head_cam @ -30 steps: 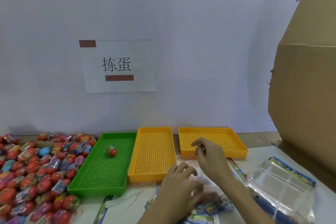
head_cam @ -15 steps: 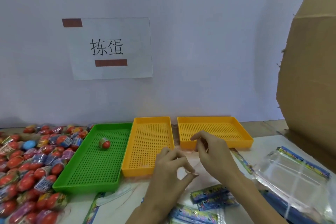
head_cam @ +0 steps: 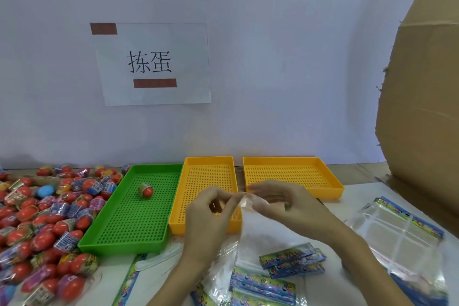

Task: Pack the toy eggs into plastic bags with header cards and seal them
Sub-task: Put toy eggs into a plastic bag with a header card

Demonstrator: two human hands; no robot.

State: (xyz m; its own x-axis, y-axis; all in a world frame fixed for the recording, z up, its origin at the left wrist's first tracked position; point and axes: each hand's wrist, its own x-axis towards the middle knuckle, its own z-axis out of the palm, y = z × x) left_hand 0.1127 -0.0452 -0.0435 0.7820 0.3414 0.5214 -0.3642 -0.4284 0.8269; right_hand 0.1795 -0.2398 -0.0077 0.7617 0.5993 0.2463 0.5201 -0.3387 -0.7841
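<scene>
Both my hands hold one clear plastic bag (head_cam: 258,228) up above the table, in front of the middle yellow tray (head_cam: 208,176). My left hand (head_cam: 211,216) pinches its top edge with thumb and forefinger. My right hand (head_cam: 285,204) grips the same edge from the right, its fingers blurred. A heap of red toy eggs (head_cam: 47,221) in printed wrap lies at the left. One toy egg (head_cam: 145,191) sits alone in the green tray (head_cam: 129,238). Blue printed header cards (head_cam: 290,258) lie under my wrists.
A second yellow tray (head_cam: 293,164) stands at the back right. A stack of clear bags with blue headers (head_cam: 402,233) lies at the right. A large cardboard box (head_cam: 422,97) rises at the right edge. A paper sign (head_cam: 151,64) hangs on the wall.
My hands lifted from the pile of cards and bags and came together over the yellow tray's front edge with a clear bag pinched between them. The camera shifted slightly.
</scene>
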